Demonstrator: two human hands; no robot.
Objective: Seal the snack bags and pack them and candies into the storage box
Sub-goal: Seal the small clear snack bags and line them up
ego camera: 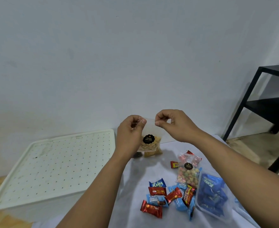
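Left hand (130, 129): raised above the worktop, thumb and fingers pinching the top left corner of a clear snack bag (150, 140).
Right hand (171, 124): pinching the same bag's top edge at the right, thumb tip pressed against the plastic.
Held bag: hangs upright between the two hands, pale fried pieces in its lower half, a round black label on the front.
Storage box (51, 163): white, its perforated lid on, at the left, just beside the white cloth (132, 216) that covers the worktop.
Second snack bag (188, 171): clear, filled with pastel-coloured pieces, lying on the cloth near the right forearm.
Blue pouch (211, 195): clear bag of blue-wrapped sweets, touching the pastel bag's right side.
Loose candies (166, 196): red and blue wrappers scattered on the cloth in front of the two lying bags.
Background: a black shelf (267, 102) against the pale wall at right.
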